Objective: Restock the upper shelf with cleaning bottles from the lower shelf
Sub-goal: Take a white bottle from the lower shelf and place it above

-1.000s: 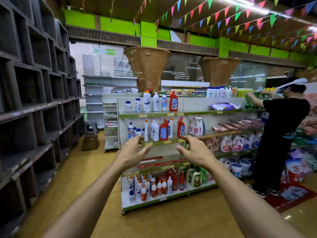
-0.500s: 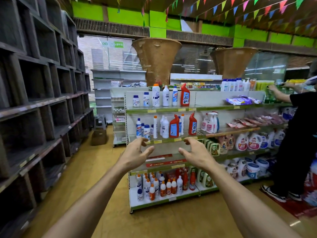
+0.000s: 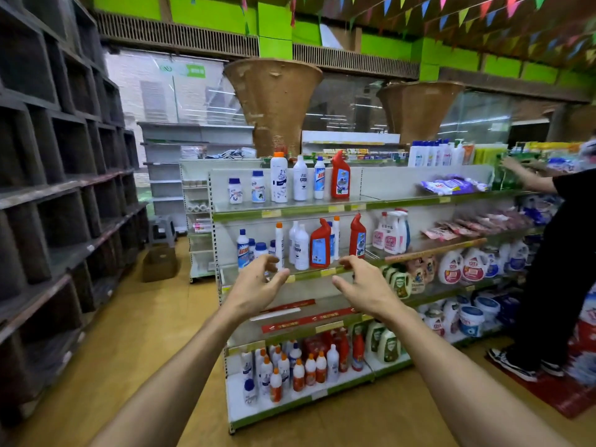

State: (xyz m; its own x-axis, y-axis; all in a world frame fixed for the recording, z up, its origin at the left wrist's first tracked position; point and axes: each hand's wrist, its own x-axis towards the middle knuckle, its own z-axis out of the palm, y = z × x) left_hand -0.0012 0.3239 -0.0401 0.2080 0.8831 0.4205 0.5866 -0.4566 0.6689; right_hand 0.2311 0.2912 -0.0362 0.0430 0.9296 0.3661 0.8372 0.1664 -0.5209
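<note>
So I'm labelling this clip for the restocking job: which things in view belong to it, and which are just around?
Part of the job:
- upper shelf
- bottles on the lower shelf
- left hand, open, empty
- right hand, open, empty

Just around:
- detergent jugs
- bottom-shelf bottles
- dark cubbies
- other person

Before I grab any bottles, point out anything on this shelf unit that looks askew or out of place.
One thing stands out: a long brownish strip lies slanted across the front edge of the second shelf, right of the red bottles, not flush like the other green edges. The bottles stand upright, and no spill shows. Both the left hand and right hand are empty.
</note>
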